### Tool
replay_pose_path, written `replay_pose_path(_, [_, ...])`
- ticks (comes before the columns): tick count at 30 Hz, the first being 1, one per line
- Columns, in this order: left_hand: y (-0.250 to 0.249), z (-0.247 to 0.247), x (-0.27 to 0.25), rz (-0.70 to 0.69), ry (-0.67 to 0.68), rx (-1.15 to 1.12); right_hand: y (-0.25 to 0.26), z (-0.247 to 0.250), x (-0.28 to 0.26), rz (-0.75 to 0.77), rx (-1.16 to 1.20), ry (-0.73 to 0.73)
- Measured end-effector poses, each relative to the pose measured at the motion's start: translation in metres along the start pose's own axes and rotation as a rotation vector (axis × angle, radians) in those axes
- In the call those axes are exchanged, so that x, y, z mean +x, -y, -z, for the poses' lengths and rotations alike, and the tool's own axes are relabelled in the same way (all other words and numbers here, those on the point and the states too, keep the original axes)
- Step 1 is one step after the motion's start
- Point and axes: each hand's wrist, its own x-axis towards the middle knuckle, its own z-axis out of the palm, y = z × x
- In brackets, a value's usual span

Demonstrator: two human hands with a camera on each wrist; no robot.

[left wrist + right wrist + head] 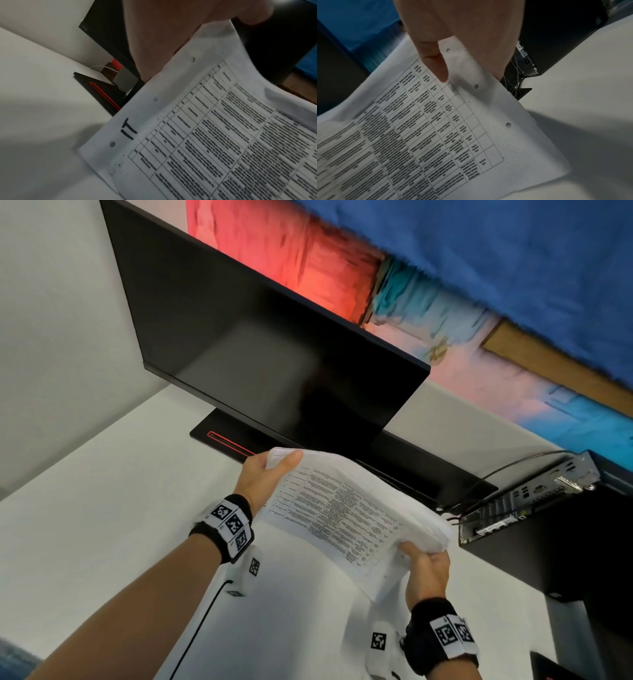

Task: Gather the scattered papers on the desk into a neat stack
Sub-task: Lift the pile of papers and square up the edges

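A stack of white papers [346,508] with a printed table on top is held up above the white desk [102,525], sagging in the middle. My left hand [270,470] grips its far-left edge, thumb on top. My right hand [424,563] pinches the near-right edge, thumb on the top sheet. The left wrist view shows the papers [205,135] with punched holes and a handwritten mark under my left hand [163,40]. In the right wrist view my right hand [453,40] has its thumb pressed on the papers [436,128].
A black monitor [267,347] on a stand with a red stripe [229,440] rises just behind the papers. A small computer box with cables [527,498] sits on a black unit at the right. A black cable [202,621] runs over the desk under my left arm.
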Motion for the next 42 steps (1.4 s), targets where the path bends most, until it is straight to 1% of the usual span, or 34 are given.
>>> replay_pose_path(4, [0.0,-0.002,-0.001,0.013,-0.122,-0.058,0.002,0.0,-0.005,0.082,0.001,0.024])
replay_pose_path(6, [-0.003,-0.004,0.001,-0.001,-0.148,-0.075,0.007,-0.001,-0.01,0.131,0.021,0.032])
replay_pose_path(8, [-0.005,-0.005,0.004,-0.001,-0.157,-0.087,0.013,-0.006,-0.018,0.151,0.069,-0.005])
replay_pose_path(10, [-0.006,-0.006,0.007,0.005,-0.162,-0.08,0.019,-0.012,-0.021,0.135,0.145,-0.069])
replay_pose_path(13, [-0.005,-0.008,0.008,0.0,-0.174,-0.058,0.025,-0.016,-0.018,0.058,0.231,-0.127])
replay_pose_path(17, [-0.003,-0.006,0.009,-0.002,-0.159,-0.074,0.028,-0.015,-0.013,-0.029,0.216,-0.163])
replay_pose_path(19, [-0.004,-0.006,0.009,-0.002,-0.147,-0.077,0.029,-0.013,-0.011,-0.045,0.24,-0.177])
replay_pose_path(23, [-0.005,-0.009,0.01,-0.005,-0.183,-0.037,0.033,-0.016,-0.013,-0.01,0.178,-0.143])
replay_pose_path(26, [-0.004,-0.008,0.014,0.042,-0.224,-0.119,0.032,-0.016,-0.01,0.023,0.1,-0.15])
replay_pose_path(28, [-0.005,-0.007,0.016,0.033,-0.236,-0.157,0.03,-0.013,-0.007,0.024,0.095,-0.158])
replay_pose_path(30, [-0.007,-0.007,0.017,0.003,-0.214,-0.16,0.028,-0.012,-0.006,0.047,0.128,-0.127])
replay_pose_path(33, [-0.007,-0.003,0.016,-0.022,-0.173,-0.085,0.017,-0.005,-0.005,0.127,0.083,-0.03])
replay_pose_path(35, [-0.002,0.0,0.013,0.018,-0.118,-0.027,0.009,-0.001,-0.008,0.144,0.019,0.033])
replay_pose_path(37, [0.006,0.001,0.012,0.066,-0.061,0.003,0.002,0.0,-0.01,0.119,-0.008,0.091])
replay_pose_path(40, [0.012,-0.005,0.012,0.051,-0.055,0.022,-0.008,-0.001,-0.004,0.069,-0.032,0.1])
replay_pose_path(42, [0.01,-0.01,0.012,0.021,-0.069,0.009,-0.009,0.0,0.0,0.089,-0.038,0.075])
